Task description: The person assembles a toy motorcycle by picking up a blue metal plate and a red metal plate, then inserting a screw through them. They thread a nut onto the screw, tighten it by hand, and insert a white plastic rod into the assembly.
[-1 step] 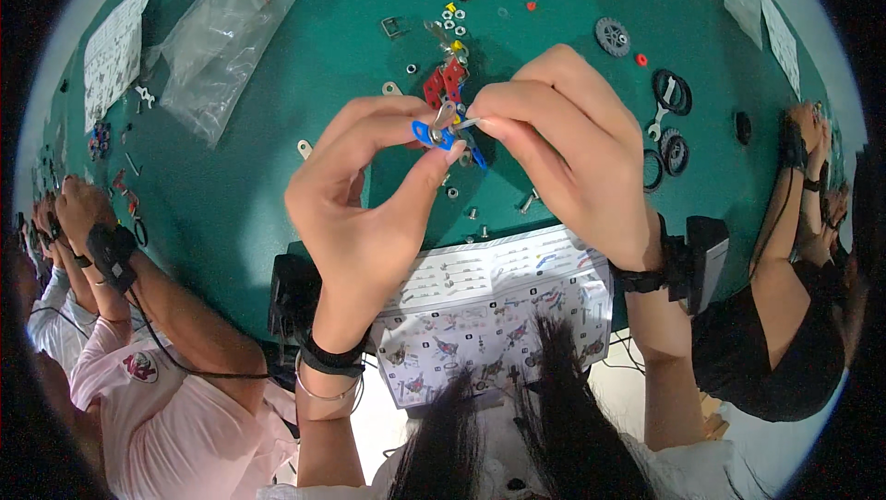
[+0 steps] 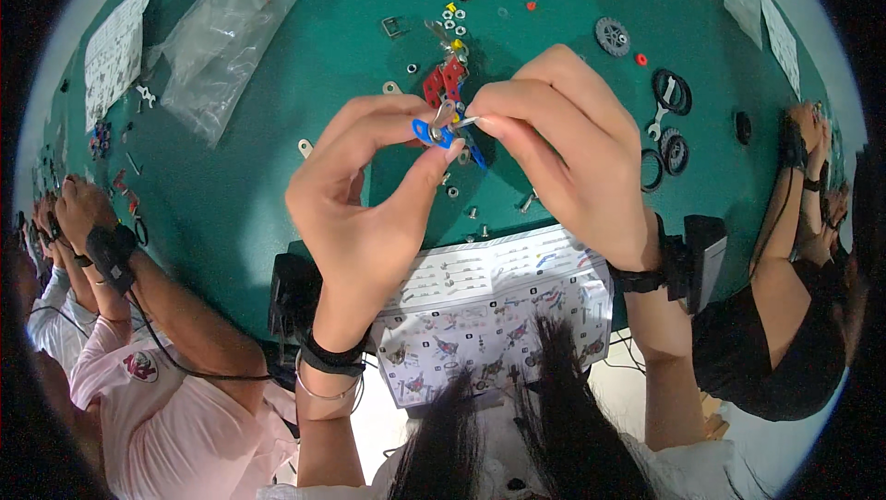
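My left hand point(image 2: 365, 191) pinches a small blue plate with holes point(image 2: 434, 135) between thumb and fingertips. A shiny metal piece point(image 2: 444, 118) sits against that plate. My right hand point(image 2: 568, 136) is closed in a pinch on a thin silvery-white piece point(image 2: 468, 122), whose tip meets the metal piece; its exact kind is too small to tell. Just behind my fingertips are red perforated plates point(image 2: 445, 81), and I cannot tell whether they join the held parts. Another blue strip point(image 2: 478, 151) shows below the right fingertips.
Screws point(image 2: 472, 213), nuts point(image 2: 448, 26) and wheels point(image 2: 612, 37) lie on the green table point(image 2: 351, 48). A small wrench point(image 2: 657, 122) is at right. Nearest me is a printed instruction sheet point(image 2: 443, 315); a clear plastic bag point(image 2: 226, 43) lies far left. Other people's arms point(image 2: 185, 315) flank me.
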Demonstrator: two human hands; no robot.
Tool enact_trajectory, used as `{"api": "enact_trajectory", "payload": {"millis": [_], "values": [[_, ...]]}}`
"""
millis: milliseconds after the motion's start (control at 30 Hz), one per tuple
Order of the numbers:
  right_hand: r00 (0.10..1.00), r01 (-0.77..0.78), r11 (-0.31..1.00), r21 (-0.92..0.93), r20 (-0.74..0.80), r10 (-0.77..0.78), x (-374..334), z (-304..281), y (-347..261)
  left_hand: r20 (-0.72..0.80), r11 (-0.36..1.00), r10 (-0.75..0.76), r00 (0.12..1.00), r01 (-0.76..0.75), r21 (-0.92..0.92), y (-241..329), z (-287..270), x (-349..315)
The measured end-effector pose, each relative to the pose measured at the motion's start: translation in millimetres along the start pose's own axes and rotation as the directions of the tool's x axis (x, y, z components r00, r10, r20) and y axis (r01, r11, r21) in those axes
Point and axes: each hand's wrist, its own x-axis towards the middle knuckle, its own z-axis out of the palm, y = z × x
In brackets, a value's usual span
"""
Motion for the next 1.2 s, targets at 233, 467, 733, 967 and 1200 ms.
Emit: {"api": "enact_trajectory", "payload": {"millis": [233, 467, 733, 967, 1200], "values": [[0.990, -0.138, 0.990, 0.028, 0.007, 0.138, -3.3, 3.6, -7.8, -0.011, 0.995, 0.065, 0.998, -0.064, 0.083, -2.0, 0.8, 1.5], [0.922, -0.386, 0.911, 0.148, 0.081, 0.377, -5.6, 3.0, -15.5, 0.000, 0.976, 0.127, 0.992, -0.125, 0.180, -0.1, 2.0, 2.4], [0.914, -0.403, 0.898, 0.178, 0.135, 0.384, -0.8, -5.1, -16.8, 0.020, 0.976, 0.164, 0.986, -0.166, 0.141, 0.7, 0.3, 3.9], [0.995, -0.016, 0.996, -0.084, 0.095, 0.024, 2.9, -10.3, -4.9, 0.012, 0.991, -0.105, 0.994, 0.106, -0.079, 10.1, 6.2, 3.5], [0.990, 0.069, 0.992, -0.105, 0.131, -0.055, 5.0, -10.5, 1.7, 0.042, 0.983, -0.112, 0.993, 0.117, -0.143, 6.0, 2.6, 3.1]]}}
